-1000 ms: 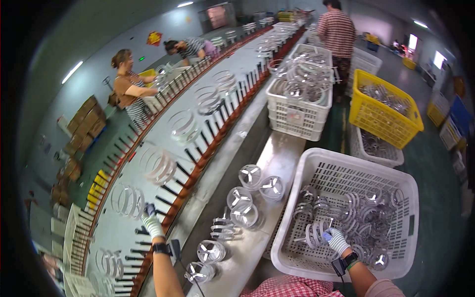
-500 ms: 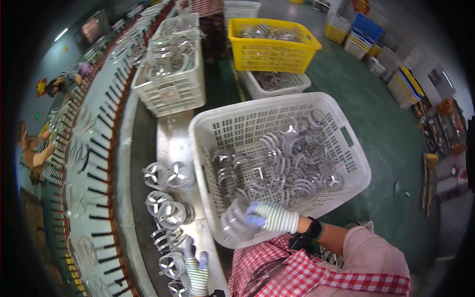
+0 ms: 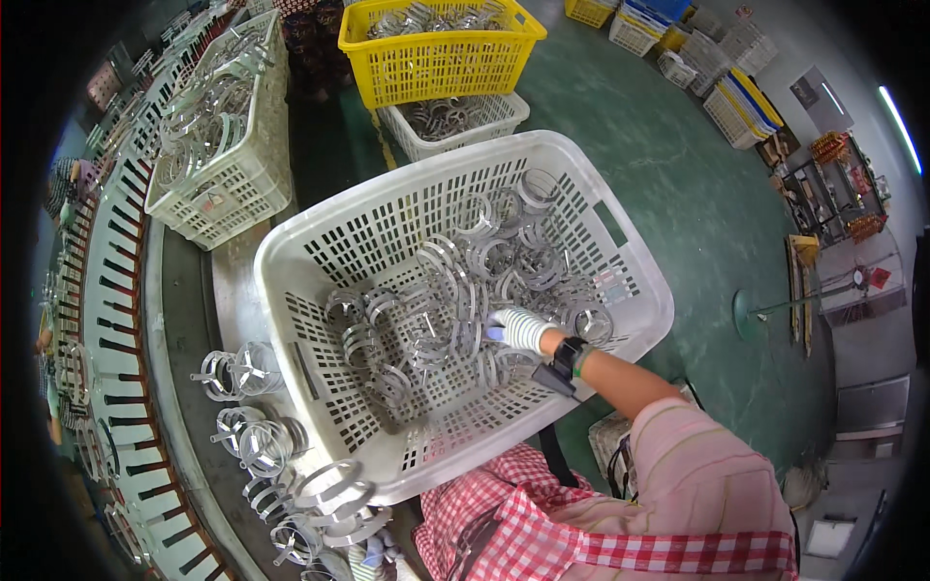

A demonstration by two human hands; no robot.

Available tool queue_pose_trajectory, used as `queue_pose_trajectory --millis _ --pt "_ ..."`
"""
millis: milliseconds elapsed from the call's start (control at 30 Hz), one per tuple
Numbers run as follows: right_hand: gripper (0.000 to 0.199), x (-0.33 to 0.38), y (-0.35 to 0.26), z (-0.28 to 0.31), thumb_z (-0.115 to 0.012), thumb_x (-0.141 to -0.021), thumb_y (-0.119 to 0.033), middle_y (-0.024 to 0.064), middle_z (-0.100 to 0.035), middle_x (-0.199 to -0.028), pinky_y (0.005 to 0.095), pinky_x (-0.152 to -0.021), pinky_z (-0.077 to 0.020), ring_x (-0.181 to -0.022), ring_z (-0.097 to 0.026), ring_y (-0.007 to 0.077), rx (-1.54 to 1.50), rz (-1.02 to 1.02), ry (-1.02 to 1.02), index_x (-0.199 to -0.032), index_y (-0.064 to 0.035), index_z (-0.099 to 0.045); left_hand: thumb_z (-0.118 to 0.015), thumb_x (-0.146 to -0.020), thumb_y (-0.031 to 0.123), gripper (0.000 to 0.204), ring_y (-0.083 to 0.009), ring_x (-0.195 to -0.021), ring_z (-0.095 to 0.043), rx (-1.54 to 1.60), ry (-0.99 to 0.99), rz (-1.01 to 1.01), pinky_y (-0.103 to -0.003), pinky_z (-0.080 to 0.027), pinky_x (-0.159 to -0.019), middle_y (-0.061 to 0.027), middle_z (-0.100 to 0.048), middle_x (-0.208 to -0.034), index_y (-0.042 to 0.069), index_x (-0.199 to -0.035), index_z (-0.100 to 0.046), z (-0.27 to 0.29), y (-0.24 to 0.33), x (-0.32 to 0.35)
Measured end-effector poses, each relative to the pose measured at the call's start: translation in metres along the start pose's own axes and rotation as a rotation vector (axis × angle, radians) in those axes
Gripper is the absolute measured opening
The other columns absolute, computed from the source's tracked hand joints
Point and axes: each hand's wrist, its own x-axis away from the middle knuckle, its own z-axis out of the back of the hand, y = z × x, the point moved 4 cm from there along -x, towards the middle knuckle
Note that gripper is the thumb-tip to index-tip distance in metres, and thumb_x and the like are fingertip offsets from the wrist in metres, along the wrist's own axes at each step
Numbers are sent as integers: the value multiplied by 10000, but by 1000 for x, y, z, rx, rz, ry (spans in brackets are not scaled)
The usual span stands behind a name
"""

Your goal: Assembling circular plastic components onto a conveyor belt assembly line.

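My right hand, in a striped glove with bluish fingertips, reaches into a large white plastic basket. Its fingers are closed at the edge of some shiny metal rings in the heap there. At the lower edge, my left hand, gloved alike, is at a tilted stack of metal rings and seems to hold it; the rings partly hide its fingers. Beside that stack, more ring pieces with three-armed inserts stand in rows along a metal ledge.
A conveyor with dark slats runs along the left. White crates of rings stand on the ledge beyond the basket. A yellow crate sits on a white one behind. At right stands a green round-based stand.
My right hand has moved from the basket's near left corner to the heap, without the ring stack it held. That stack is now by my left hand. The view has shifted right.
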Motion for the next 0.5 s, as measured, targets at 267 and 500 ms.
queue_pose_trajectory --millis 267,500 --pt "177 -23 51 -119 -503 -747 -121 99 -665 -802 395 -597 -497 -753 -644 273 819 367 -133 -767 -78 -673 -466 -915 136 220 -127 -910 -492 418 279 -57 -267 -457 -732 -75 -508 -971 12 -1095 -473 -31 -20 3" --pt "182 -41 59 -150 -546 -733 -107 93 -674 -799 401 -602 -458 -733 -636 269 976 480 -279 -815 -68 -703 -472 -911 141 229 -130 -913 -489 450 267 -171 -278 -458 -739 -78 -503 -990 10 -1099 -468 -47 -14 10"
